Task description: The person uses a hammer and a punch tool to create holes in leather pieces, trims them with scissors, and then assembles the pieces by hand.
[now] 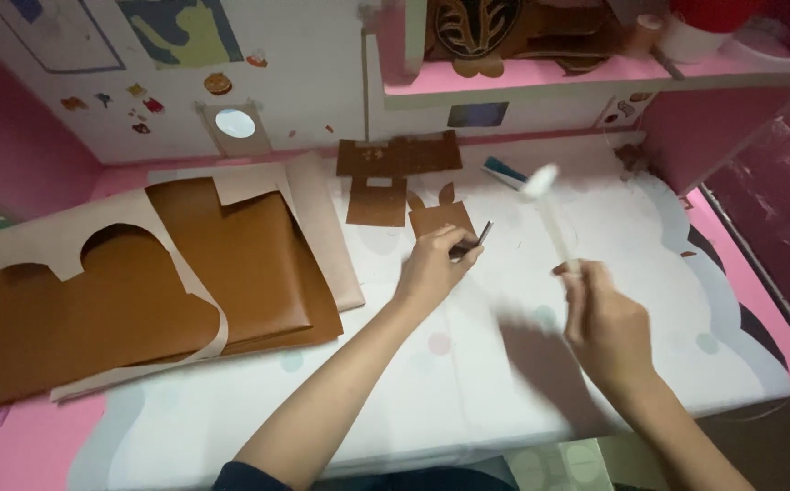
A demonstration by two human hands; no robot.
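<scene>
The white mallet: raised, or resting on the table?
Raised. The right hand holds the white mallet off the table, blurred.

- The counter (468,382) is white with pale dots, edged in pink at left and right.
- Large brown leather sheets (140,300) lie on its left part, a beige cut-out sheet (59,238) over them.
- Small dark brown cut pieces (397,156) lie near the back wall.
- A smaller brown piece (439,216) lies just in front of them.
- A pink shelf (550,77) above carries brown items and white containers.
</scene>
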